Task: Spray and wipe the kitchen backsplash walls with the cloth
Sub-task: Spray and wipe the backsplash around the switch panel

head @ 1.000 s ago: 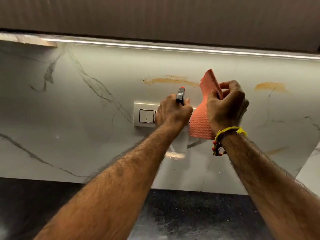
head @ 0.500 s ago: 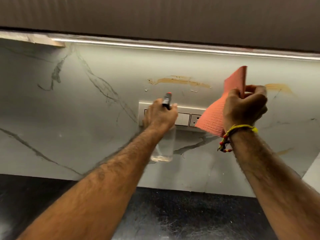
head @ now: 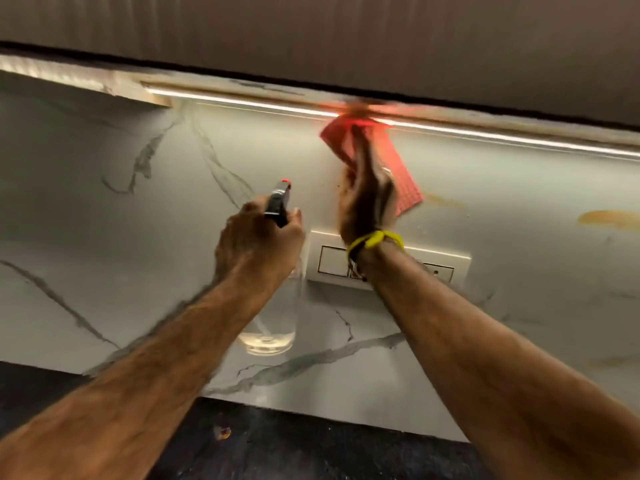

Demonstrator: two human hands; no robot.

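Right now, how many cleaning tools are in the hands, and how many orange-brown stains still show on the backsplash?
Spray bottles: 1, spray bottle gripped by the left hand
Cloths: 1, pink cloth pressed to the wall by the right hand
Clear orange-brown stains: 2, smear and patch
Total: 4

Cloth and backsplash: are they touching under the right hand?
Touching. The head view shows the right hand pressing the cloth flat on the backsplash.
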